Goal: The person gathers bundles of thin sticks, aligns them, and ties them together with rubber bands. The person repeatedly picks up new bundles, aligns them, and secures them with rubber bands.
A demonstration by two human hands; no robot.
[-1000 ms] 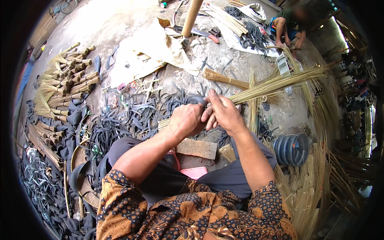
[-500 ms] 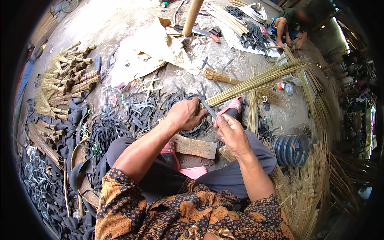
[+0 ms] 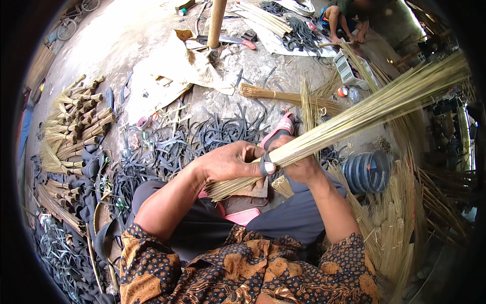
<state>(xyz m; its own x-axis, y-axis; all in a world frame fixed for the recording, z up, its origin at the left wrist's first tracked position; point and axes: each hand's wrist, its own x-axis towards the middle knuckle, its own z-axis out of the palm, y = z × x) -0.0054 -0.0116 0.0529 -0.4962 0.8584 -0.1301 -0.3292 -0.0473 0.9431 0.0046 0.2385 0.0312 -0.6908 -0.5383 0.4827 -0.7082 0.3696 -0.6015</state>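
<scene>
One straw bundle (image 3: 349, 120), left hand (image 3: 228, 162) curled round its near end, thumb at a dark band (image 3: 262, 163), right hand (image 3: 305, 169) behind, fingers hidden, its grip hard to tell.

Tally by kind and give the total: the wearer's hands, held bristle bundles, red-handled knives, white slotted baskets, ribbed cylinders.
Left hand and right hand: 2
Held bristle bundle: 1
Red-handled knife: 1
White slotted basket: 1
Ribbed cylinder: 1
Total: 6
</scene>
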